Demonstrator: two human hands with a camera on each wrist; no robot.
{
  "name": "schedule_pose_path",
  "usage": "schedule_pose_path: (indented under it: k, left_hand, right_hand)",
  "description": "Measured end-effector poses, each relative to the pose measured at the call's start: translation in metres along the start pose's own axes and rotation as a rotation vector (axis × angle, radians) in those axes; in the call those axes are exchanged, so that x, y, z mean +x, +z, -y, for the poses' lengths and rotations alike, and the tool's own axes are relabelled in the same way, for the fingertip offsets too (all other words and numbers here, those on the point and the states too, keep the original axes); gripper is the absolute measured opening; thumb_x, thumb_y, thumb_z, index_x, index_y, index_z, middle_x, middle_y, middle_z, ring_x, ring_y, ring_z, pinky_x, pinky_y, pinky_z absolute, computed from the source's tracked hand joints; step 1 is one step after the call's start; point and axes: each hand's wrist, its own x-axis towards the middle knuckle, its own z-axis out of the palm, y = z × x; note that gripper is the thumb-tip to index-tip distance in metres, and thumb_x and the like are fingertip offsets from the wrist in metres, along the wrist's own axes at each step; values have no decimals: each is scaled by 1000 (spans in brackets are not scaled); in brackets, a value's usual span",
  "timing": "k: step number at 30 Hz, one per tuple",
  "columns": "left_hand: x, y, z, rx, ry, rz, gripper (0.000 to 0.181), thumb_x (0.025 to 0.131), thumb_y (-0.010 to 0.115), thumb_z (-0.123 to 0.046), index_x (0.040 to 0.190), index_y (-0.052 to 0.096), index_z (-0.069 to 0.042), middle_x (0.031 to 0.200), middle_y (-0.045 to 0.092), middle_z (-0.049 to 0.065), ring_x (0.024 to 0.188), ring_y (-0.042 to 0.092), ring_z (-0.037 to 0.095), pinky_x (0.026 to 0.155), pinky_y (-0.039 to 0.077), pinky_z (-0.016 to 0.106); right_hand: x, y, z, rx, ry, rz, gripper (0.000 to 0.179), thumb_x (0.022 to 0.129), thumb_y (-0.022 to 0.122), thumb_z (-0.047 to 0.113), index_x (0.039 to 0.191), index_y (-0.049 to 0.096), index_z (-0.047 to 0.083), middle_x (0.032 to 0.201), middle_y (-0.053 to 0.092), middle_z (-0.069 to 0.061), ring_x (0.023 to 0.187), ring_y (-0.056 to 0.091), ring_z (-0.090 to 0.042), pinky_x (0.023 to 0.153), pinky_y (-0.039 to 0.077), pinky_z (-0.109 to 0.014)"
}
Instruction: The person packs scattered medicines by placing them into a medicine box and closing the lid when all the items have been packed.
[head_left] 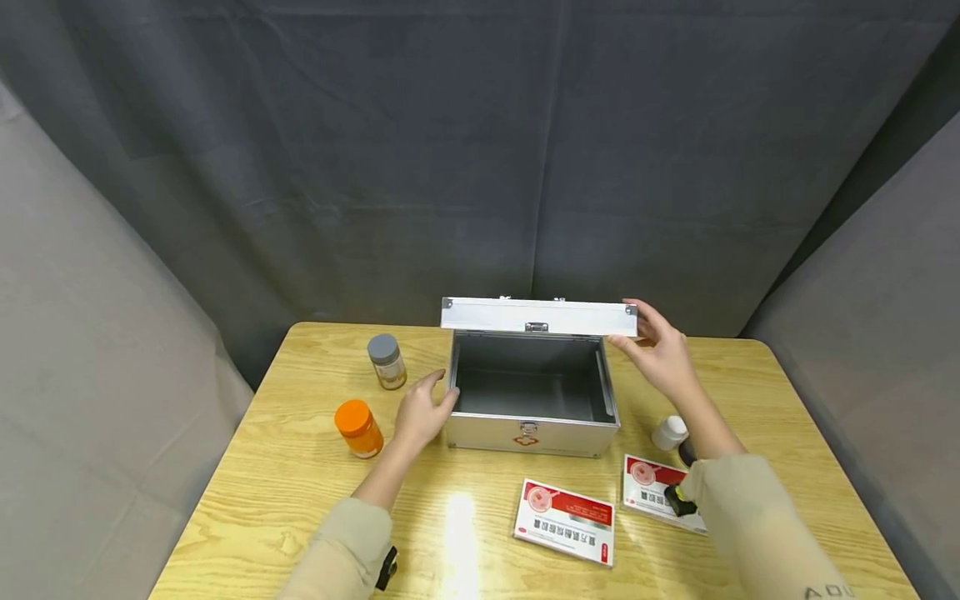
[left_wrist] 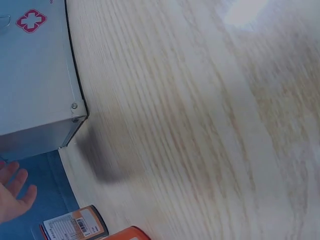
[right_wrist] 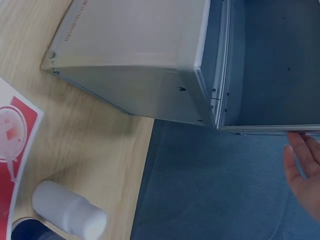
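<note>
A silver first-aid box [head_left: 531, 437] stands on the table with its lid [head_left: 487, 315] raised at the back; its grey interior shows nothing inside. My right hand [head_left: 660, 354] holds the lid at its right end, the thumb at the near edge and fingers at the far corner. In the right wrist view, fingertips [right_wrist: 297, 140] are at the lid's side wall [right_wrist: 270, 128]. My left hand [head_left: 422, 410] is at the box's left side, fingers loose and thumb by the rim; nothing is in it.
To the left stand a grey-capped jar [head_left: 387, 363] and an orange jar [head_left: 358, 429]. Two red-and-white medicine boxes [head_left: 565, 523] lie in front. A white bottle [head_left: 670, 432] and a dark round item [head_left: 686, 452] are near the right forearm. Dark curtain [head_left: 420, 167] hangs behind the table.
</note>
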Motion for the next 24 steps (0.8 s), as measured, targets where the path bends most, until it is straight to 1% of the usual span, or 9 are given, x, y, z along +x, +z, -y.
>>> schedule_pose_path:
  k: [3,6,8,10,12,15,18,21,24]
  left_hand:
    - [0,0,-4,24,11,17,47,86,58,-27,126,53,-4,125,55,16,115,50,33,96,40,44]
    - [-1,1,-7,36,6,46,48,87,57,-24,130,49,-3,128,52,18,118,48,35,98,38,44]
    - [-2,0,-7,43,-1,57,49,89,55,-23,132,46,-2,129,51,19,119,47,35,100,36,44]
    - [-3,1,-7,47,-4,61,50,90,53,-23,134,44,-2,130,49,20,120,46,36,101,35,44]
    - [-4,1,-7,58,4,60,50,91,51,-25,135,43,-2,130,49,20,120,46,35,101,35,44]
    - [-6,2,-6,70,15,56,51,91,50,-26,136,41,-3,130,50,19,119,47,35,100,35,44]
    - [-8,3,-5,76,25,45,50,91,50,-25,136,42,-3,130,50,19,118,47,37,100,35,46]
    - [-9,5,-3,77,25,28,49,91,51,-23,135,43,-3,129,50,19,118,47,38,100,35,47]
    - [-10,6,-2,82,26,16,49,91,52,-23,135,44,-3,128,51,19,118,47,38,100,35,47]
  right_hand:
    - [5,-2,1,-18,19,11,53,79,70,7,127,48,0,108,61,-26,85,56,9,59,44,-8]
    - [12,-4,3,-31,60,43,53,81,68,11,128,47,0,109,61,-27,90,63,-12,57,45,-8]
    - [18,-5,4,-36,92,68,54,83,67,15,130,46,0,112,59,-27,97,62,-27,58,45,-7]
    - [24,-6,5,-39,130,94,57,84,66,19,133,43,-1,117,57,-27,102,58,-35,60,45,-7]
    - [30,-8,7,-58,168,117,62,85,65,24,135,40,-1,119,55,-27,105,57,-37,64,48,-12]
    - [40,-13,10,-92,234,167,69,86,62,34,138,34,-2,124,52,-27,109,54,-37,76,52,-30]
    - [49,-17,14,-131,288,231,76,87,57,44,141,28,-1,129,47,-28,113,51,-38,85,46,-49]
    - [59,-19,15,-154,326,293,82,87,51,50,144,21,-1,132,41,-30,115,48,-42,89,41,-55]
    - [67,-19,16,-142,350,331,83,88,48,52,145,16,-1,132,41,-32,116,45,-43,92,38,-56]
